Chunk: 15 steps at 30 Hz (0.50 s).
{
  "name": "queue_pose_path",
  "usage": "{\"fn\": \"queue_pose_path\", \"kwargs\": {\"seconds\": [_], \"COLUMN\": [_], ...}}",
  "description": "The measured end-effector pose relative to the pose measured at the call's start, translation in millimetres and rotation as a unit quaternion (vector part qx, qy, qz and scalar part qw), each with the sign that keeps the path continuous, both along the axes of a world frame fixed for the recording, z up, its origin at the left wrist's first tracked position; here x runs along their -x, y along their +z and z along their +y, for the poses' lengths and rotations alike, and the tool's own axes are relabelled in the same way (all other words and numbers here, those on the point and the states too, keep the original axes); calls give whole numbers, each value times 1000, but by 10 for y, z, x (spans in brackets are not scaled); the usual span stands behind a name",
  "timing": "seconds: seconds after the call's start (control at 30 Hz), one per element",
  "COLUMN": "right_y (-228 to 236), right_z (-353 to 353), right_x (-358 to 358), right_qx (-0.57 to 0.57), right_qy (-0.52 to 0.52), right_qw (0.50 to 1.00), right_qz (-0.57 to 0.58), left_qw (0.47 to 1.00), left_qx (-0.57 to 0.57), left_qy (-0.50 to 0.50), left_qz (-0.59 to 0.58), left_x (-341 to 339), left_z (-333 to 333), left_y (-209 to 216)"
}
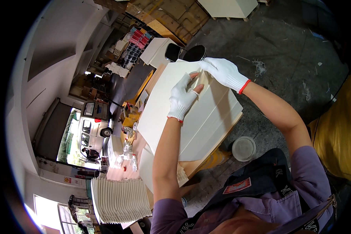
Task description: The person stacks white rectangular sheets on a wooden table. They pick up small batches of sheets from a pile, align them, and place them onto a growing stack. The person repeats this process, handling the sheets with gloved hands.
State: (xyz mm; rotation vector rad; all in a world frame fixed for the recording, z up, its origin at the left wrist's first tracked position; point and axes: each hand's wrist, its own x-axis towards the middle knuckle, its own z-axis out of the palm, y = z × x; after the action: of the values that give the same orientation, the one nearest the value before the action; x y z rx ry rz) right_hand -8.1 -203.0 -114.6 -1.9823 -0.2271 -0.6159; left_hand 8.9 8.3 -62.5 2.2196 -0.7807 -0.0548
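A tall stack of large white sheets [167, 113] stands before me, its layered side facing right. My left hand [183, 96], in a white glove with bare thumb and fingertip, lies on top near the right edge. Its thumb and finger are spread, and I see nothing held between them. My right hand [224, 73], in a white glove with a red cuff, closes over the sheets' edge at the far corner. Its fingertips are partly hidden. Between the hands, several sheet edges [203, 77] look slightly fanned apart.
The stack rests on a wooden table [193, 165]. Nearer left stands a pile of wavy cream pieces [119, 199]. Gloves and small items lie beside a yellow box [131, 116]. A round tub [244, 148] stands on the floor at right; a black stool [195, 53] is beyond the stack.
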Motion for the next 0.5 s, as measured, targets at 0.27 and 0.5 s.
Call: {"fn": "queue_pose_path", "kwargs": {"seconds": [0.27, 0.5], "right_y": [30, 12], "right_z": [6, 8], "right_x": [76, 28], "right_qx": [19, 31], "right_qy": [-7, -18], "right_qw": [1000, 999], "right_qz": [4, 8], "left_qw": [996, 998], "left_qx": [74, -46], "left_qy": [19, 45], "left_qz": [-35, -1], "left_x": [110, 75], "left_z": [-62, -45], "left_y": [35, 62]}}
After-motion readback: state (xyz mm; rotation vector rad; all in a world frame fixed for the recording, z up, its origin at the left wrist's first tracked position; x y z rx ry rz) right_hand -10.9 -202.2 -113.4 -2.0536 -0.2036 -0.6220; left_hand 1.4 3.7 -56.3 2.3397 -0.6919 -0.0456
